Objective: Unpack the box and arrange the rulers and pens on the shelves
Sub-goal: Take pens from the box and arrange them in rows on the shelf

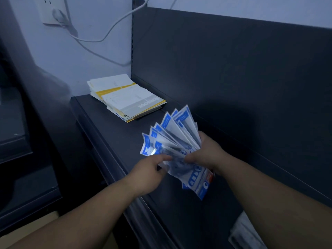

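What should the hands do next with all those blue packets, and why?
Probably squeeze the fan into a neat pile. The blue packets are spread out, gripped by the left hand and right hand above the shelf, so they might slide apart if laid down now. There is room beside the yellow stack.

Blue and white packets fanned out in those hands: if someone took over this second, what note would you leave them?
Right hand: grips the blue and white packets near their lower end, fanned out above the shelf.
Left hand: pinches the fan's lower left edge.
Done: a yellow and white stack lies at the shelf's far end, by the wall.
Left: square up the fan and lay it on the bare shelf, probably beside that stack.
Unclear: the picture is too dim to tell rulers from pens. A pale packet shows blurred at the lower right.
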### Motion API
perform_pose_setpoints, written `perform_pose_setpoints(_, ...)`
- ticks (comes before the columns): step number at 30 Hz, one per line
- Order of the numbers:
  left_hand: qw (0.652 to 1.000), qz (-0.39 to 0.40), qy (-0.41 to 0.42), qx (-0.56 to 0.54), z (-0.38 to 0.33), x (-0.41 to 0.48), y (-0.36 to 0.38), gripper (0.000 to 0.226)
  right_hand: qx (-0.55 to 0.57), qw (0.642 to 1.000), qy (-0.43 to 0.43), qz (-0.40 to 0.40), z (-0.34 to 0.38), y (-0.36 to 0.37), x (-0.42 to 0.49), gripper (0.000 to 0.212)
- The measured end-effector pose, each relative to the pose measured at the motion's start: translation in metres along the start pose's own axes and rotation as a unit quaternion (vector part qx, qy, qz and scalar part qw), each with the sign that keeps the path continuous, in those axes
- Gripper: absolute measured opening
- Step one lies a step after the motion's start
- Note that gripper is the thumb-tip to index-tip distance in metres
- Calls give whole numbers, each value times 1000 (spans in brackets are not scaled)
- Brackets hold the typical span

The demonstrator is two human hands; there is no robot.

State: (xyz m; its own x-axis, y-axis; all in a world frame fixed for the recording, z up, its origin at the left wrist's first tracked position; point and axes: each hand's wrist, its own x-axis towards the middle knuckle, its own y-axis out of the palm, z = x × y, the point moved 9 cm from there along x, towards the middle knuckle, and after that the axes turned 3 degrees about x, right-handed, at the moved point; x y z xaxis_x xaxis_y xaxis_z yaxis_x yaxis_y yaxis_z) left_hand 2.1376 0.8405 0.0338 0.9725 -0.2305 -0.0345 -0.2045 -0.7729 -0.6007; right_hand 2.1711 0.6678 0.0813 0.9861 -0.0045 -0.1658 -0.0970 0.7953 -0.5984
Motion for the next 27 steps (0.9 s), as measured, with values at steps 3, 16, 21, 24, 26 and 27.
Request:
perform_pose_setpoints(3,999,-33,27,-8,-5,2,-4,5,-82,995,-23,43,8,-2,-5,74)
perform_pose_setpoints(16,997,-55,-9,-50,22,26,-20,153,-245,956,-63,145,8,26,-21,116)
perform_pose_setpoints(21,999,-40,9,-20,21,25,-7,144,-244,956,-58,151,1,38,-21,122)
perform_pose_setpoints(24,997,-59,16,-49,13,25,-9,138,-223,963,-112,104,10,34,-17,81)
perform_pose_setpoints(26,994,-78,29,-69,6,25,-14,132,-204,967,-122,87,13,24,-14,69)
perform_pose_setpoints(27,992,-84,37,-86,3,26,-15,131,-196,969,-122,86,14,18,-13,69)
